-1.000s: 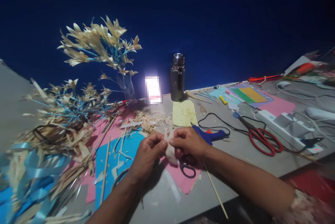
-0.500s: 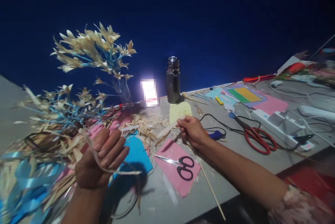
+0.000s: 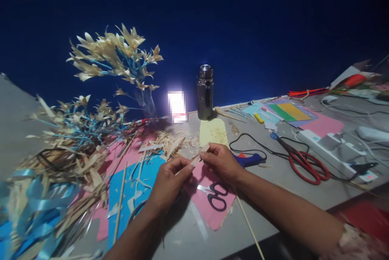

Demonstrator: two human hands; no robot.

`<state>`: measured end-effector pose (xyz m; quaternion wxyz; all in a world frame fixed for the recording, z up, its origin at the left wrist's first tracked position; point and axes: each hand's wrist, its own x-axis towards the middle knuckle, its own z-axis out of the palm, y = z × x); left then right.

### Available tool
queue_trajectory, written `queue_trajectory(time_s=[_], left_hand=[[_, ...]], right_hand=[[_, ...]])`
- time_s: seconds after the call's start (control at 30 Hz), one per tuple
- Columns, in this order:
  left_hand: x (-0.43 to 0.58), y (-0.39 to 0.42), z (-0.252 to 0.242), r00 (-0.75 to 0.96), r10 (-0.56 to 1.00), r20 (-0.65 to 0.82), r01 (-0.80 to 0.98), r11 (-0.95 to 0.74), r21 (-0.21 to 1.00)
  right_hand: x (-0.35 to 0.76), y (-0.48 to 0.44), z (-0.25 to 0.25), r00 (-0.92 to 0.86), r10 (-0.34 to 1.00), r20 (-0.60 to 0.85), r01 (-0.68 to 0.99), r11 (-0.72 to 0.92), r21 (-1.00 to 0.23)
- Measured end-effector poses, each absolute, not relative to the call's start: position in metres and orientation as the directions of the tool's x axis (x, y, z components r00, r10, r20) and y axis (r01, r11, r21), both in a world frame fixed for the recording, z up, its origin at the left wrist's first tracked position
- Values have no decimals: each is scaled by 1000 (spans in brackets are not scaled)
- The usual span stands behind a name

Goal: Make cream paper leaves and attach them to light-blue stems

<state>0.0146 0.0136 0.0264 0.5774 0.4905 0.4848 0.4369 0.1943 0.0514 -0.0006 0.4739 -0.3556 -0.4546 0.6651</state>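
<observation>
1. Pale and narrow, a strip [image 3: 200, 157] slanted over pink paper [image 3: 212, 220].
2. The left hand [image 3: 172, 177] pinched its lower end, fingers closed.
3. The right hand [image 3: 223, 162] pinched its upper end, fingers closed.

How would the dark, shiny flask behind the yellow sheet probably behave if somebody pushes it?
The flask would probably tip if pushed near its top, since it stands tall and narrow. Once on its side it could roll, because its body looks round. Its shiny surface suggests it may feel slippery.
</observation>
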Motion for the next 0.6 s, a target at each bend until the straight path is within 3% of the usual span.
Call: queue_trajectory(time_s=[0.33,0.6], left_hand=[[1,17,23,270,959,-80,26,76,997],[-22,28,24,391,918,-60,-22,75,997]], right_hand=[[187,38,10,-436,875,-211,-405,-400,-822],[217,65,25,-502,863,-61,-604,-400,-689]])
